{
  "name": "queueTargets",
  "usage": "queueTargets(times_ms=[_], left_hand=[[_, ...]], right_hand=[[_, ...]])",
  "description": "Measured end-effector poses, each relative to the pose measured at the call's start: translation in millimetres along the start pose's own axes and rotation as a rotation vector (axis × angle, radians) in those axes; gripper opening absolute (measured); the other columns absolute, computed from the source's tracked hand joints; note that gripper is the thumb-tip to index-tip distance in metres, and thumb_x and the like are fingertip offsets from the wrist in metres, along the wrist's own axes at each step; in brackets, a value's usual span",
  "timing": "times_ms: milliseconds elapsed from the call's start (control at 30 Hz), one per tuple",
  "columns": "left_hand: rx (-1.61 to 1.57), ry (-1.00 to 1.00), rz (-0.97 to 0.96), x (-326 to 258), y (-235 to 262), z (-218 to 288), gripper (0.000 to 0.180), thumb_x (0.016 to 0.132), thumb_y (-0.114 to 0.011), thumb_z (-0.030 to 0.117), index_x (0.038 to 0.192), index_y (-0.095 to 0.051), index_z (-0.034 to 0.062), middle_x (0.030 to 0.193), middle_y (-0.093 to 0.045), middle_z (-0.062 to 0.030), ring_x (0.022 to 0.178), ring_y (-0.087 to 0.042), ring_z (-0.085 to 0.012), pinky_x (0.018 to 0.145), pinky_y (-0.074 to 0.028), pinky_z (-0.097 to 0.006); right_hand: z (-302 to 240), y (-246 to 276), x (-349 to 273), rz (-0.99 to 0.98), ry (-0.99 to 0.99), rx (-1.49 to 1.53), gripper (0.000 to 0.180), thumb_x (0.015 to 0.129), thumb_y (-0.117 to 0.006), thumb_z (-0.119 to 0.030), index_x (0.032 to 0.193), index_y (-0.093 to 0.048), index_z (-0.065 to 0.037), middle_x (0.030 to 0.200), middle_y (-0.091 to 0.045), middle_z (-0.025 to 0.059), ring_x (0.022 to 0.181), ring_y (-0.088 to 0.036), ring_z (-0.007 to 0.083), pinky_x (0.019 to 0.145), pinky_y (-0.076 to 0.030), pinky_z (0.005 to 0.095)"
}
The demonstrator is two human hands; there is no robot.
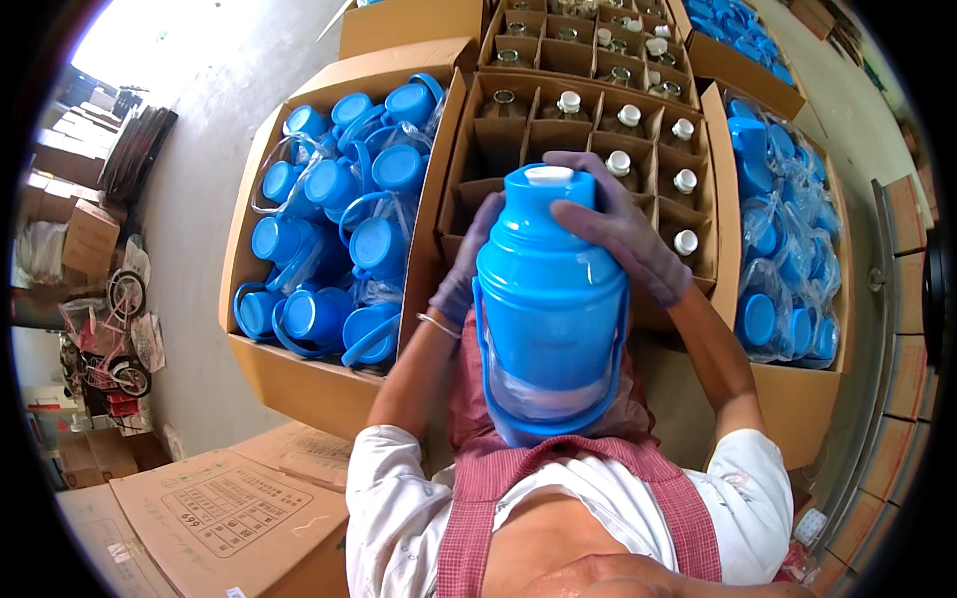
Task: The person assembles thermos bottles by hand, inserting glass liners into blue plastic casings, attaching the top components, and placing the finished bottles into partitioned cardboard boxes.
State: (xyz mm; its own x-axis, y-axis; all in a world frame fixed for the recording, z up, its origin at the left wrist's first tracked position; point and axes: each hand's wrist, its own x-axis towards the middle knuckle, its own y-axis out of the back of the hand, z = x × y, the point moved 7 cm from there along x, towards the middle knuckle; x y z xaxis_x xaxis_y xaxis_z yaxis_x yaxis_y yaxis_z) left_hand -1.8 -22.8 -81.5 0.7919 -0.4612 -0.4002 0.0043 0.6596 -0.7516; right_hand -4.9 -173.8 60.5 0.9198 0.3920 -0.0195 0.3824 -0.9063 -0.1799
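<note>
- In the head view, a glossy bright-blue plastic flask (553, 269) with a pale top stands upright just in front of the person's body, near the middle.
- The right hand (638, 239), in a thin purple glove, clasps the neck: thumb on the near side, fingers pinching round the far right, probably to steady the narrow top.
- The left hand (469, 264), gloved alike, presses against the flask's left shoulder, apparently to balance the right; I cannot tell how far its fingers curl behind.
- The flask's curved blue handle (541, 423) hangs toward the person, leaving the top free.
- Beyond, a divided brown cardboard box (707, 149) holds white-capped glass bottles (685, 181), its cells likely keeping them from knocking together.
- To the left, an open brown carton (289, 384) is packed with blue loop-handled containers (326, 184).
- To the right, another open carton (788, 394) holds blue pieces in clear film (763, 319), perhaps against scratches.
</note>
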Motion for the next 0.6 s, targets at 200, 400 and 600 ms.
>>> queueTargets(times_ms=[200, 400, 600], left_hand=[[0.669, -0.286, -0.126, -8, -18, -36, 0.054, 0.100, -0.051, 0.049, 0.121, -0.060, -0.0001, 0.107, -0.067, -0.0070, 0.087, -0.063, -0.0117, 0.077, -0.054, -0.025], [0.874, -0.046, -0.320, -130, -150, -42, 0.037, 0.090, -0.069, 0.034, 0.108, -0.062, 0.0019, 0.088, -0.062, -0.0026, 0.083, -0.058, -0.0094, 0.074, -0.048, -0.024], [0.476, 0.223, -0.641, -161, -135, -50, 0.031, 0.095, -0.061, 0.035, 0.084, -0.064, 0.0062, 0.061, -0.053, 0.0016, 0.050, -0.048, -0.0066, 0.045, -0.038, -0.022]], right_hand=[[-39, 40, -71, 0.332, 0.127, -0.300, 0.070, 0.084, -0.076, -0.042, 0.136, -0.045, -0.006, 0.124, -0.053, 0.0115, 0.116, -0.051, 0.0218, 0.100, -0.043, 0.0347], [-3, 115, -144, 0.621, 0.129, -0.201, 0.058, 0.087, -0.073, -0.042, 0.129, -0.052, -0.007, 0.121, -0.053, 0.0085, 0.110, -0.051, 0.0171, 0.099, -0.043, 0.0337], [-102, 63, -167, 0.304, 0.421, -0.502, 0.067, 0.090, -0.066, -0.049, 0.140, -0.051, -0.007, 0.134, -0.055, 0.0095, 0.125, -0.050, 0.0224, 0.107, -0.038, 0.0367]])
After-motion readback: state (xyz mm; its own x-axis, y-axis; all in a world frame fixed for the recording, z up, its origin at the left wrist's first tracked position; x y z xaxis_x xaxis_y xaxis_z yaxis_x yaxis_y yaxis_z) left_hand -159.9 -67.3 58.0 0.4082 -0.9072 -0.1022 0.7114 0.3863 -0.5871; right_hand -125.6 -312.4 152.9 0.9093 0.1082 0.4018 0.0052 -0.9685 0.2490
